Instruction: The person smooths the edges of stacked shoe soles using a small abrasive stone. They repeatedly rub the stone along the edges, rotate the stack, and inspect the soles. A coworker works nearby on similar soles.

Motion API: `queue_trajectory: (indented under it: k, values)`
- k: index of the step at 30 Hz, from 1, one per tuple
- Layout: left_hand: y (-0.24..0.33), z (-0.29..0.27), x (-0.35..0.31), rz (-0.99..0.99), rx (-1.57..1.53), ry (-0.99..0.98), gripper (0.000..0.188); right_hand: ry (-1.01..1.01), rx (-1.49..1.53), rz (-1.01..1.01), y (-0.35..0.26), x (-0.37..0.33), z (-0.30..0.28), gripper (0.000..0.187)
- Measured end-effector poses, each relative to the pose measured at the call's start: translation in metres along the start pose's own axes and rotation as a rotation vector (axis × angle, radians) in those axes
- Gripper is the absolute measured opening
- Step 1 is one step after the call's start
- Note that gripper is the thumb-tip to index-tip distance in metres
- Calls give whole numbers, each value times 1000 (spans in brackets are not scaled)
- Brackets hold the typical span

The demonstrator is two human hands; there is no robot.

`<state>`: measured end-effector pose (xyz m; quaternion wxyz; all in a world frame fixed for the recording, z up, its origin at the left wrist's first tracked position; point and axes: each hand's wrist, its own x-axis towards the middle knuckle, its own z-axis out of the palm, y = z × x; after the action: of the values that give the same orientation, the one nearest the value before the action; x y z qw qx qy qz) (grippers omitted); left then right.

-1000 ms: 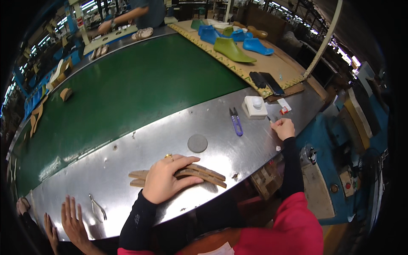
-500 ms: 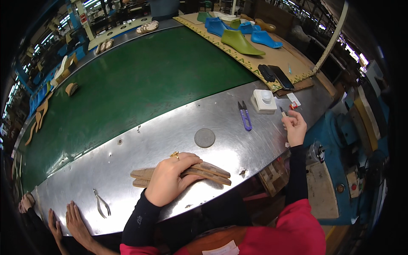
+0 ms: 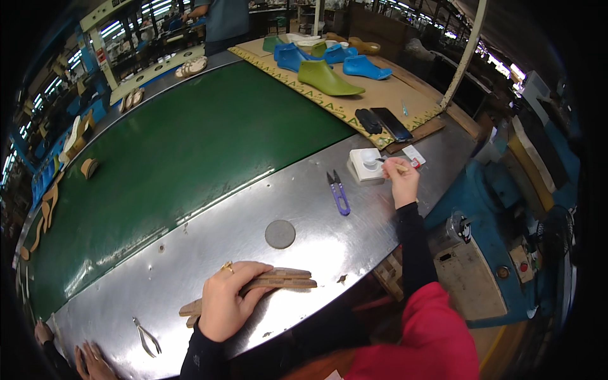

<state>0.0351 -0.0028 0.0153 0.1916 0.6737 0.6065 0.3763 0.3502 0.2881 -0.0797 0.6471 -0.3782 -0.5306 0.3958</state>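
On a shiny metal tabletop (image 3: 190, 253), the left hand (image 3: 228, 301) clamps curved brown slabs (image 3: 289, 278); the right hand (image 3: 404, 182) pinches a slender stick (image 3: 399, 167).

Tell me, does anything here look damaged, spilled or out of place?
I see no spill. The metal tabletop, otherwise shiny, has a dark blemish near its front edge, right of the brown pieces in the left hand; whether hole or stain, I can't tell.

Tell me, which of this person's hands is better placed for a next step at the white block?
The right hand, I'd judge: it holds a slim dark-tipped tool close by the white block. The left hand is farther off, gripping the brown pieces.
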Motion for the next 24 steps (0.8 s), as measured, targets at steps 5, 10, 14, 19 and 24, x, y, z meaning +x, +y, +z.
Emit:
queue_trajectory:
  k: [5,10,14,19,24]
  values:
    - [2,8,-2,19,-38,58,31,19,-159,-20,8,6,-6,13]
    - [0,8,-3,-64,-154,-8,32,-68,-263,-26,19,15,-10,13]
    - [-1,5,-1,-30,-150,-24,37,-79,-322,-69,24,15,-10,12]
    - [-4,6,1,-45,-171,-27,38,-78,-325,-49,23,12,-8,12]
    - [-7,6,1,-27,-160,-32,37,-73,-335,-88,22,12,-3,13]
